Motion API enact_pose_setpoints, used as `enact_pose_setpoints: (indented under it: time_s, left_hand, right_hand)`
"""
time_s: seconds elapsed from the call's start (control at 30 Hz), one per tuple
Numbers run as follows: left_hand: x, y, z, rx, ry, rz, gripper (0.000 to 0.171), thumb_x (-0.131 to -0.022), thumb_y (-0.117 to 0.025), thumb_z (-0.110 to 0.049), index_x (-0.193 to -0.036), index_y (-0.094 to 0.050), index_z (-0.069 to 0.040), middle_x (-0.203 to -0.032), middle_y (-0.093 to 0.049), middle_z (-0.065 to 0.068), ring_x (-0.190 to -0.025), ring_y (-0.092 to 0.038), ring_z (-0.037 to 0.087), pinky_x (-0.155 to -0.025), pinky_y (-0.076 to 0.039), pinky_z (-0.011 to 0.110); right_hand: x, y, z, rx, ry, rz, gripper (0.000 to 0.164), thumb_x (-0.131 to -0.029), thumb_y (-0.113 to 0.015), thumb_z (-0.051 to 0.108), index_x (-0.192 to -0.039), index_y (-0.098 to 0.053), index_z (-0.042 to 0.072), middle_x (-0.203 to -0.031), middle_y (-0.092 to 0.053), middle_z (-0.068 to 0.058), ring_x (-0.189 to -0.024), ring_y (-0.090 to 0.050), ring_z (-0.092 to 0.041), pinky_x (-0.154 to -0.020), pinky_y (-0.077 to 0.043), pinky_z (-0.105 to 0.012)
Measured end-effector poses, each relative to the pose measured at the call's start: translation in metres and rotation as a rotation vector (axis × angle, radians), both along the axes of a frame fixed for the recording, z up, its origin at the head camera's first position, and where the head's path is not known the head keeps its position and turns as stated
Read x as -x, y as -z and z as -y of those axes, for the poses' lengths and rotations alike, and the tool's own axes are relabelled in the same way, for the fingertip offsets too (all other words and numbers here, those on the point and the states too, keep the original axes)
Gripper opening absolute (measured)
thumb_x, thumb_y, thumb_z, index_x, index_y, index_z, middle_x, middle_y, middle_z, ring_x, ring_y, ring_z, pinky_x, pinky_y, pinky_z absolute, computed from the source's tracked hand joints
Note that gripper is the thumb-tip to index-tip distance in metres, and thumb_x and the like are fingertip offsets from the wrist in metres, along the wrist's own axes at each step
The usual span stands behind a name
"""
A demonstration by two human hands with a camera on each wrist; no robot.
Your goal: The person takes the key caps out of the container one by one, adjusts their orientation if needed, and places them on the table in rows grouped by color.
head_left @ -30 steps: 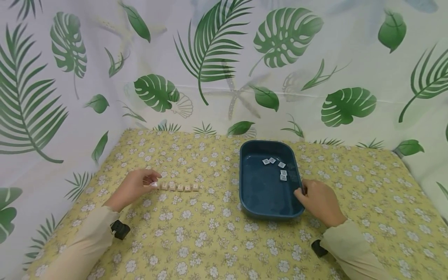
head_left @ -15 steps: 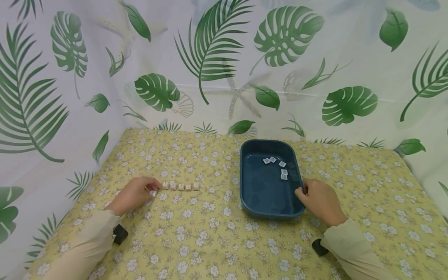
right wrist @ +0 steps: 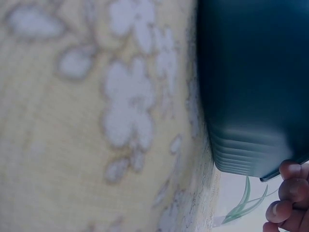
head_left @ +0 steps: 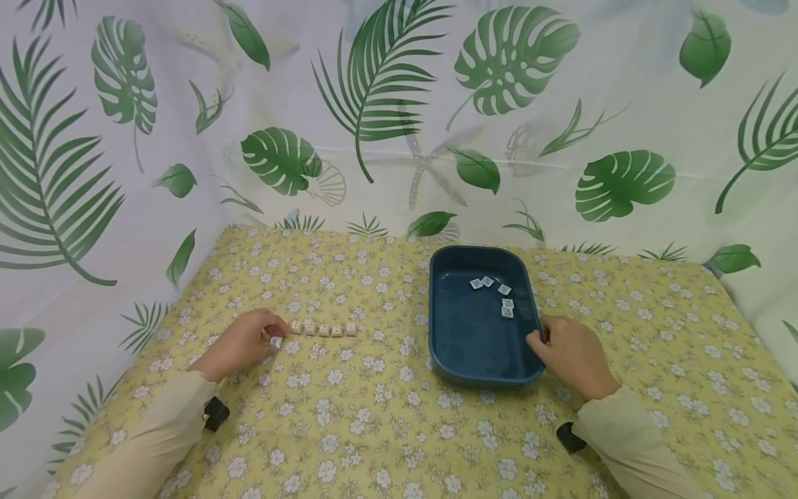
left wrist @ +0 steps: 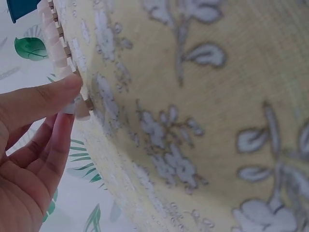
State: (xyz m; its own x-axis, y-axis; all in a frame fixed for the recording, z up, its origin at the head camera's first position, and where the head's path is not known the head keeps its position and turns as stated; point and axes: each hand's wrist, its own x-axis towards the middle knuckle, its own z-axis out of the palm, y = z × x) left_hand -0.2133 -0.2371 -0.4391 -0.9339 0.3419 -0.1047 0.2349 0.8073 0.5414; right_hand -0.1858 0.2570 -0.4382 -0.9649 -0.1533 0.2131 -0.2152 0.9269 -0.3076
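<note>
As left hand (head_left: 243, 341) pinches block (head_left: 276, 342), rounded tray (head_left: 464, 343) gleams.

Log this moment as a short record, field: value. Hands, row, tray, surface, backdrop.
left hand: pinches a white tile by the row's left end
right hand: grips the tray's right rim
row of blocks: five plain in head view; the left hand may hide more
tray: blue, five white tiles inside
cloth: yellow, floral
backdrop: white, leaf print

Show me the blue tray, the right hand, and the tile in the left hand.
Blue tray (head_left: 475, 338): head view, bare floor.
Right hand (head_left: 572, 353): head view, back of hand.
Held tile (head_left: 276, 342): head view, white face.
</note>
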Motion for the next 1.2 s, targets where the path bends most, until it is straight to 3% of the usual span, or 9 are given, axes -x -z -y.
enact_pose_setpoints:
  time_s: [0.33, 0.57, 0.73, 0.87, 1.07, 1.2]
  left_hand:
    - [0.0014, -0.0089, -0.0040, 0.056, -0.012, -0.044, 0.015, -0.079, -0.072, -0.001, -0.093, -0.068, -0.007, -0.096, -0.060, 0.006, -0.084, -0.057, 0.019, -0.071, -0.052, 0.033]
    - [0.0007, -0.0077, -0.0054, 0.052, 0.015, -0.175, 0.013, -0.083, -0.070, -0.007, -0.096, -0.070, -0.011, -0.098, -0.066, 0.005, -0.083, -0.059, 0.017, -0.073, -0.052, 0.035]
    - [0.0008, -0.0081, -0.0073, 0.075, 0.019, -0.204, 0.013, -0.083, -0.071, -0.011, -0.096, -0.072, -0.012, -0.098, -0.067, 0.005, -0.079, -0.059, 0.014, -0.069, -0.052, 0.033]
    - [0.0007, -0.0075, -0.0083, 0.067, 0.007, -0.185, 0.012, -0.083, -0.071, -0.011, -0.095, -0.072, -0.012, -0.099, -0.067, 0.007, -0.076, -0.061, 0.014, -0.066, -0.053, 0.030]
    - [0.0008, -0.0045, -0.0075, -0.008, -0.067, -0.067, 0.015, -0.084, -0.069, -0.010, -0.099, -0.070, -0.008, -0.104, -0.065, 0.011, -0.082, -0.064, 0.017, -0.069, -0.055, 0.030]
    - [0.0008, -0.0035, -0.0066, -0.029, -0.079, -0.054, 0.018, -0.083, -0.070, -0.006, -0.101, -0.069, -0.005, -0.104, -0.064, 0.013, -0.082, -0.065, 0.019, -0.068, -0.055, 0.031]
  right_hand:
    - [0.0006, 0.0006, -0.0016, 0.007, -0.004, 0.004, 0.031, -0.088, -0.050, 0.012, -0.059, -0.041, 0.012, -0.049, -0.033, 0.000, -0.042, -0.029, -0.012, -0.044, -0.022, -0.024]
    - [0.0012, 0.0015, -0.0015, -0.007, -0.005, -0.002, 0.031, -0.088, -0.050, 0.012, -0.059, -0.041, 0.013, -0.049, -0.034, 0.000, -0.042, -0.029, -0.012, -0.044, -0.022, -0.024]
    - [0.0015, 0.0020, -0.0012, -0.008, -0.009, -0.009, 0.031, -0.088, -0.051, 0.012, -0.059, -0.040, 0.013, -0.049, -0.033, 0.001, -0.042, -0.029, -0.012, -0.044, -0.022, -0.024]
    - [0.0017, 0.0020, -0.0012, -0.008, -0.010, -0.016, 0.032, -0.088, -0.051, 0.012, -0.058, -0.040, 0.013, -0.049, -0.033, 0.001, -0.042, -0.029, -0.012, -0.044, -0.021, -0.024]
    - [0.0014, 0.0013, -0.0010, -0.001, -0.012, -0.010, 0.032, -0.088, -0.051, 0.011, -0.058, -0.040, 0.013, -0.049, -0.033, 0.001, -0.042, -0.028, -0.012, -0.044, -0.021, -0.024]
    - [0.0013, 0.0009, -0.0010, 0.003, -0.014, -0.008, 0.032, -0.088, -0.051, 0.011, -0.058, -0.040, 0.013, -0.049, -0.032, 0.001, -0.042, -0.028, -0.012, -0.044, -0.021, -0.024]
